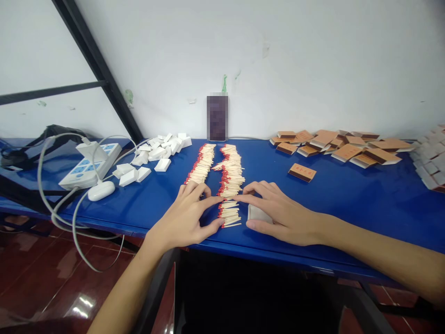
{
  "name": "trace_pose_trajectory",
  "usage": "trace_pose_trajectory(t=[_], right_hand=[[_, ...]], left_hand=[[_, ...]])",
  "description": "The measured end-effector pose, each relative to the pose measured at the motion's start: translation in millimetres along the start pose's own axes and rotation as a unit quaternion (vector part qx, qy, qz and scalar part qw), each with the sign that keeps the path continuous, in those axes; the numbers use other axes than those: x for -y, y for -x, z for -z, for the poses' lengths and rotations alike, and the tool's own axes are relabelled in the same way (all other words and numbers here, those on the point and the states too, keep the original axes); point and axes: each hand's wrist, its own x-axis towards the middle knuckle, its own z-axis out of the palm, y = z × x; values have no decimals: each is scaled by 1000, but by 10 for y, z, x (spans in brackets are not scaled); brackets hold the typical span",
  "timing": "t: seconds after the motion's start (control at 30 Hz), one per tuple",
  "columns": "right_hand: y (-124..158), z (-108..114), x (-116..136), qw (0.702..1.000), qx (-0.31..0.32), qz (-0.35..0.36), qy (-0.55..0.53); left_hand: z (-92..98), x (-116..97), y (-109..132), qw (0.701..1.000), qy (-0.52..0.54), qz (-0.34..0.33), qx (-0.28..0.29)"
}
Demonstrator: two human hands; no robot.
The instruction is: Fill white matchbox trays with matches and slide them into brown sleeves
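Note:
Two long rows of red-headed matches run from front to back on the blue table. My left hand [191, 213] is at the left of the nearer, right-hand row of matches [229, 211]. Its index fingertip and thumb touch the red heads, spread apart, while the other fingers curl beside the left row of matches [201, 167]. From the right, my right hand [278, 208] reaches the plain ends of the same row with its index finger. Its thumb lies lower, apart from the index. A small white matchbox tray [256, 213] sits partly hidden under that hand.
White trays [156, 150] lie heaped at back left, near a power strip [91, 167] with looping white cables. Orange matchbox sleeves [347, 146] are piled at back right; a single sleeve [302, 172] lies in front. Stacked boxes [431, 157] stand far right. A blurred dark rectangle [217, 118] leans on the wall.

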Motion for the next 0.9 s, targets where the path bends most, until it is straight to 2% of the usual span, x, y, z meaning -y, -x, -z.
trace_pose_trajectory(t=[0.6,0.9], right_hand=[[-10,23,23,1000,4,-2,-8],[-6,28,39,1000,-4,9,-3]], left_hand=[[4,-7,-3,1000,-10,-4,-1],[67,-24,-107,998,-56,-41,13]])
